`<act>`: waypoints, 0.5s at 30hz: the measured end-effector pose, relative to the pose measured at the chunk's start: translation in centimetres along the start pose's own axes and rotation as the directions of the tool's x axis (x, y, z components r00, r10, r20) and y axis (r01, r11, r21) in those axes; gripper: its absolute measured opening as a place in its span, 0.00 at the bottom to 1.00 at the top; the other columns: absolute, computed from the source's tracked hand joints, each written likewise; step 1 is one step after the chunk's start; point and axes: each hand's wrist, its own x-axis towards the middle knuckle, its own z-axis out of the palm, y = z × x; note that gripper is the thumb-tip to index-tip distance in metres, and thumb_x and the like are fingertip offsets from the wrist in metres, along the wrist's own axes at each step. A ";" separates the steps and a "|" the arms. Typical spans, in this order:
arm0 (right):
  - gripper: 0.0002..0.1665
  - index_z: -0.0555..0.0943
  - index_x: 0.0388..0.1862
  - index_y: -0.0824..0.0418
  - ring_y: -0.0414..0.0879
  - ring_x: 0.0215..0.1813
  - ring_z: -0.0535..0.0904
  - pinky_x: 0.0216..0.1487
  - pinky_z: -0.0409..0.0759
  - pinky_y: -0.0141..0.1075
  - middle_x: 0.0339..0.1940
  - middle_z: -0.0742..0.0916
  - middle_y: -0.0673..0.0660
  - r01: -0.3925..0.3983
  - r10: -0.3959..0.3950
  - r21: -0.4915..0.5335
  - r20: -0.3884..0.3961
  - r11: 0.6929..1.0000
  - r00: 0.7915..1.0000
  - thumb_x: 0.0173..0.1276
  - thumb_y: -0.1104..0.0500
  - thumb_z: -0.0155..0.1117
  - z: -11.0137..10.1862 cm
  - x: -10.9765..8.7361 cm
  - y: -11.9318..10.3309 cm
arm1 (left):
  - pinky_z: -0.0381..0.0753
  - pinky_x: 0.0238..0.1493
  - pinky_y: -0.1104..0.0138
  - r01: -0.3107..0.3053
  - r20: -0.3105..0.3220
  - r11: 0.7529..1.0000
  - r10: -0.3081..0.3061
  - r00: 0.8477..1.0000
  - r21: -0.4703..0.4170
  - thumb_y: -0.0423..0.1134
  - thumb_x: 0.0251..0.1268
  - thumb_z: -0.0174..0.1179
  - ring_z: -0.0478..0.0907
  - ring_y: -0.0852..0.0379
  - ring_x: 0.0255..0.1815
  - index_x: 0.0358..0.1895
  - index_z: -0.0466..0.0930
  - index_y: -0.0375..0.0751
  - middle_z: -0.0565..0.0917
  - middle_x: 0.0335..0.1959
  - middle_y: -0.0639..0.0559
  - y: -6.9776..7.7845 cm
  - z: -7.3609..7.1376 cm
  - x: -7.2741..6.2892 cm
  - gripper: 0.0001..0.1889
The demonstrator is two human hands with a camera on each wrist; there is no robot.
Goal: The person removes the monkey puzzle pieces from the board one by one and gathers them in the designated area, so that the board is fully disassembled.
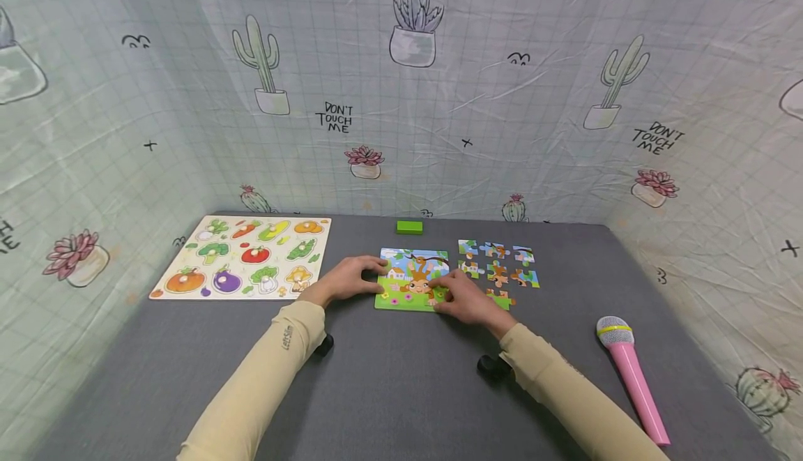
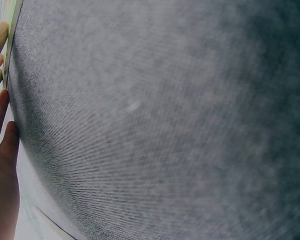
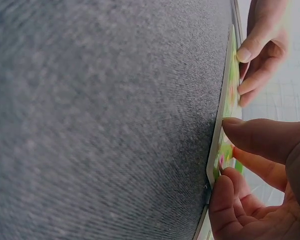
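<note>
A jigsaw puzzle board (image 1: 401, 300) with a cartoon giraffe, a house and flowers lies flat in the middle of the table. My left hand (image 1: 348, 277) rests at its left edge, thumb and fairly straight fingertips touching the rim. At the lower right corner, my right hand (image 1: 467, 299) pinches a green, flowered puzzle piece (image 3: 221, 161) against the board; the fingers hide most of it. Several loose puzzle pieces (image 1: 498, 275) lie right of the board, one partly behind the right hand. In the right wrist view, both hands touch the board's edges.
A vegetable peg board (image 1: 233, 254) lies at the left. Behind the puzzle is a small green block (image 1: 410, 227). A pink toy microphone (image 1: 636, 384) lies at the right. Patterned cloth walls (image 1: 426, 112) bound the grey table (image 1: 389, 391).
</note>
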 end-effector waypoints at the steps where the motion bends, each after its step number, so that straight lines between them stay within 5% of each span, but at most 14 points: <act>1: 0.23 0.77 0.61 0.66 0.47 0.39 0.67 0.38 0.70 0.39 0.44 0.71 0.61 -0.003 0.003 0.001 0.001 1.000 1.000 0.68 0.64 0.66 0.0 0.0 0.0 | 0.64 0.71 0.51 -0.001 0.000 1.000 0.001 1.000 0.000 0.44 0.62 0.68 0.66 0.46 0.70 0.56 0.83 0.39 0.74 0.67 0.47 0.0 0.0 0.0 0.21; 15: 0.22 0.76 0.60 0.67 0.48 0.37 0.63 0.37 0.66 0.39 0.41 0.71 0.61 0.063 -0.063 -0.010 -0.006 0.998 0.998 0.68 0.64 0.65 0.0 0.1 0.3 | 0.64 0.71 0.52 -0.002 -0.002 1.000 0.002 1.000 0.007 0.44 0.62 0.68 0.66 0.46 0.70 0.55 0.83 0.39 0.74 0.67 0.47 -0.2 0.1 0.1 0.21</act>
